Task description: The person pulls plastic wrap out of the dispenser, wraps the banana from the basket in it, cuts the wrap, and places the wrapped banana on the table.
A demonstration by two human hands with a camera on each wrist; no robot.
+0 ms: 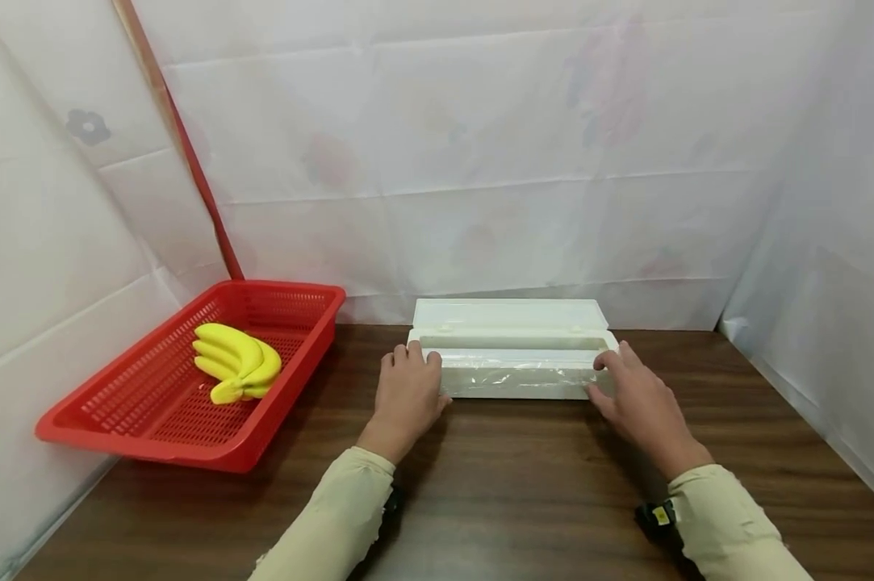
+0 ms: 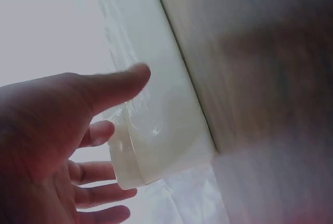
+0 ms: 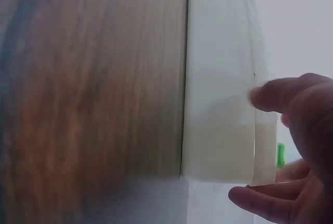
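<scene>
A long white cling film dispenser lies on the table, its lid raised at the back. Clear cling film drapes wrinkled over the front edge. At the dispenser's left end is my left hand, with fingers on the top edge and thumb by the front. The left wrist view shows that thumb over the film-covered front, the other fingers spread. My right hand is at the right end, thumb and forefinger apart. In the right wrist view its thumb is by the front's upper edge.
A red plastic basket stands to the left and holds a bunch of yellow bananas. White patterned sheets enclose the brown wooden table at the back and sides. A small green piece shows at the dispenser's right end.
</scene>
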